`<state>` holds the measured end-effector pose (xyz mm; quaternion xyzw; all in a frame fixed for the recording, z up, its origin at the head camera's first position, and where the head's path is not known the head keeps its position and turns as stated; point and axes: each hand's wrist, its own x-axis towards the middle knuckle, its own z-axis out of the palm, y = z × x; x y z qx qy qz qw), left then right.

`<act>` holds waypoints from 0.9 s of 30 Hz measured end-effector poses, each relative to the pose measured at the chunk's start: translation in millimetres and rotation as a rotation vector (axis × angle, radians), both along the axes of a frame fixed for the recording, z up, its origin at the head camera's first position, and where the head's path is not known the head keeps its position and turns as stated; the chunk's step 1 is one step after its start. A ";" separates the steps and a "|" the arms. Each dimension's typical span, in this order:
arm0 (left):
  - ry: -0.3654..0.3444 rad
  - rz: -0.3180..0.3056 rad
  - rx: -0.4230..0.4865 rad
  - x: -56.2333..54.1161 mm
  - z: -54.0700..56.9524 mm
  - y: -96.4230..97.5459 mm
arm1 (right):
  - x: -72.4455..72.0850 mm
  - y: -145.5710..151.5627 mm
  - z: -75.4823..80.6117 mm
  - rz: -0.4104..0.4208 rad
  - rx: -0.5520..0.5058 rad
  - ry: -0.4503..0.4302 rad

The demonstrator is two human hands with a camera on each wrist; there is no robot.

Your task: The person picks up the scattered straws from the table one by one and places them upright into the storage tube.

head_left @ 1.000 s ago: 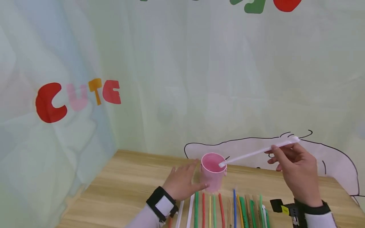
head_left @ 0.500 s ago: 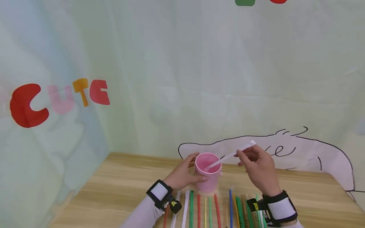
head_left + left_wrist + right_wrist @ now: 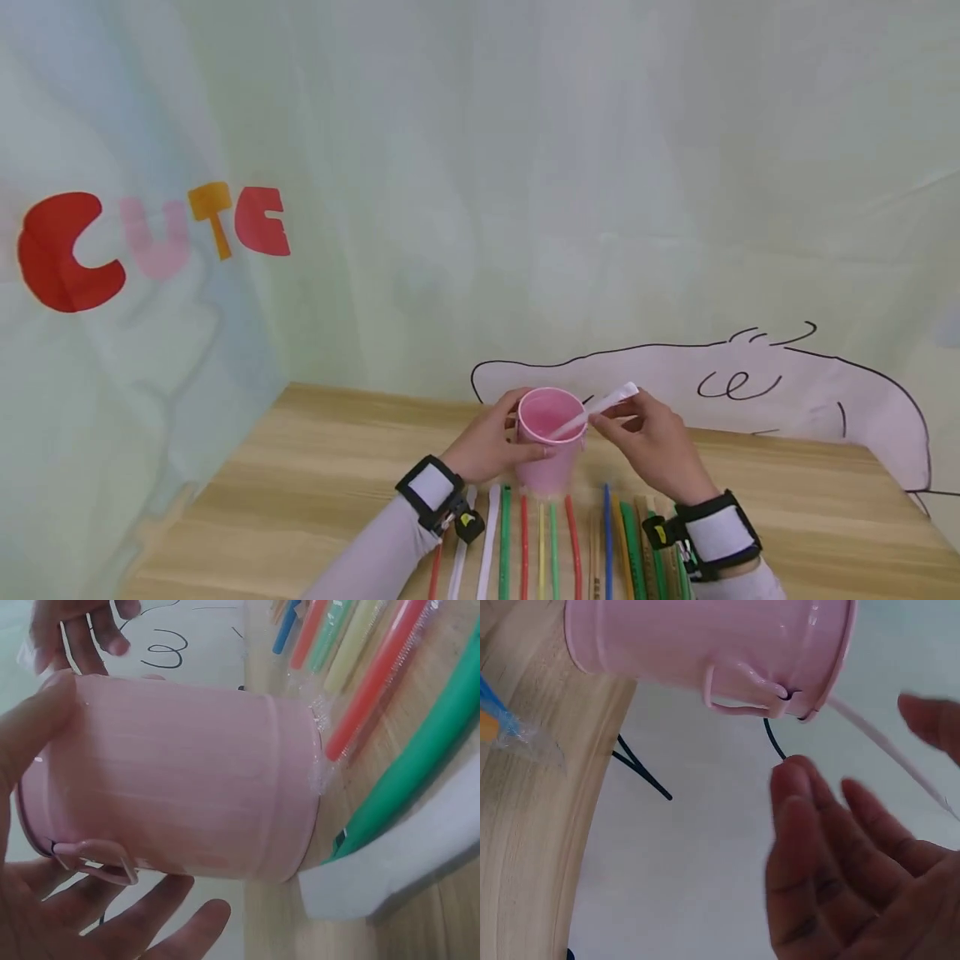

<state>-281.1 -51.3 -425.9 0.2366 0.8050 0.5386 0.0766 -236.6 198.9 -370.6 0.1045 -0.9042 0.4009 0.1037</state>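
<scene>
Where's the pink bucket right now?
In the head view, the pink bucket is on the wooden table, slightly right of centre, between the left hand, which grips it, and the right hand, just beyond the row of coloured straws.

Place: a decorated tabletop corner, like a small children's craft or play set-up; whether it stands in a home, school or studio cannot be told.
Table: a light wood-grain table, filling the lower part of the head view.
Backdrop: a pale green and bluish sheet, softly creased, lines the back and left sides.
Lettering: chunky cartoon letters read CUTE in red, pink and orange.
Cartoon: a pale figure outlined in black shows behind the table.
Craft things: a pink bucket and a row of coloured sticks, some in clear wrap.
</scene>
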 end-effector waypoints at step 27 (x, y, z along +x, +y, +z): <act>0.090 0.262 -0.668 51.7 7.4 -69.0 | -13.1 -29.8 -41.8 0.195 -0.156 -0.150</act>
